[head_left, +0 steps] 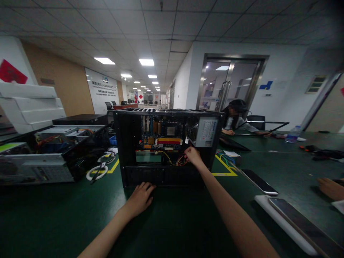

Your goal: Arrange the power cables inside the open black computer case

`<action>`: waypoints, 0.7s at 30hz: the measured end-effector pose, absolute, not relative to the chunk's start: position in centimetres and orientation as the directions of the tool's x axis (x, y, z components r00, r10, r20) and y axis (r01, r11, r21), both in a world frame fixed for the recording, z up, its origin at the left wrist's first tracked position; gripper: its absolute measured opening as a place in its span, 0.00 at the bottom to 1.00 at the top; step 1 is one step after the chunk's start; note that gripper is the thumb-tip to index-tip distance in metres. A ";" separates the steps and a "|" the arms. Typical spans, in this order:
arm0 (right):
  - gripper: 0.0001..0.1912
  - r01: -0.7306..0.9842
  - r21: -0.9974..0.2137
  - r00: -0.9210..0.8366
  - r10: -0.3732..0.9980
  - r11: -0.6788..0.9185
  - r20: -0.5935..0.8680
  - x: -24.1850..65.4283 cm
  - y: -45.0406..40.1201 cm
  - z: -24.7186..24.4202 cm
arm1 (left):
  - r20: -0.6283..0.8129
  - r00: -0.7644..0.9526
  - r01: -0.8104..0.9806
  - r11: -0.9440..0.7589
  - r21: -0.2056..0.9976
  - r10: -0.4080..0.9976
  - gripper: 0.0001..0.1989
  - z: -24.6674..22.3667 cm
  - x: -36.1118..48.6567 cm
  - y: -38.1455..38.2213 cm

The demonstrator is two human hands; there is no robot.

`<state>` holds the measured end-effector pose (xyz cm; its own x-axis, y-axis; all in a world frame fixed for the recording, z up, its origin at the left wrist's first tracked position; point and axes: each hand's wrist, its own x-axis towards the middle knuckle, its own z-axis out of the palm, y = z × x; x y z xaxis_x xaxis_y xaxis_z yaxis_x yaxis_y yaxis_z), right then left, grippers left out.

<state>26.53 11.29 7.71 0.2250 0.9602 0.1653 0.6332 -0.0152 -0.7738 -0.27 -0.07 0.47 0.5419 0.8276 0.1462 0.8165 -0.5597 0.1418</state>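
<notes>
An open black computer case stands upright on the green table, its inside facing me. A motherboard with orange and red slots fills its upper middle, and a silver power supply sits at the upper right. My right hand reaches into the case below the power supply, its fingers closed on a bundle of thin coloured cables. A yellow cable with a small white connector trails left from the bundle. My left hand rests at the lower front edge of the case, fingers spread and holding nothing.
Opened computer cases and coiled white cables lie to the left. At the right are phones, a bottle and black cables. A person sits behind the table; another person's hand shows at the right edge.
</notes>
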 end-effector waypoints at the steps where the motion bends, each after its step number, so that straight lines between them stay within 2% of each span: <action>1: 0.06 0.695 -0.719 0.210 0.953 0.011 0.218 26.7 10.8 7.8 | 0.146 0.542 0.817 -0.559 0.140 0.828 0.20 0.5 -0.3 -0.1; 3: 0.07 0.792 -0.610 0.181 0.938 0.039 0.294 26.9 9.6 7.9 | 0.148 0.544 0.815 -0.562 0.138 0.826 0.20 0.6 -0.2 -0.1; 6: 0.08 0.864 -0.503 0.152 0.938 0.027 0.312 26.9 8.0 7.9 | 0.149 0.549 0.811 -0.568 0.139 0.822 0.20 0.8 -0.2 -0.2; 14: 0.08 0.934 -0.357 0.091 0.946 0.029 0.312 26.6 5.6 7.0 | 0.139 0.541 0.816 -0.558 0.153 0.829 0.20 0.8 -0.2 -0.3; 21: 0.11 0.957 -0.289 0.071 0.953 0.018 0.294 26.2 4.9 6.8 | 0.136 0.536 0.820 -0.552 0.151 0.833 0.20 0.7 -0.2 -0.2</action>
<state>26.19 4.90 6.77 0.0713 0.9530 0.2944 0.9572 0.0177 -0.2890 -0.18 -0.22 0.73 0.5361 0.8331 0.1360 0.8199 -0.5522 0.1511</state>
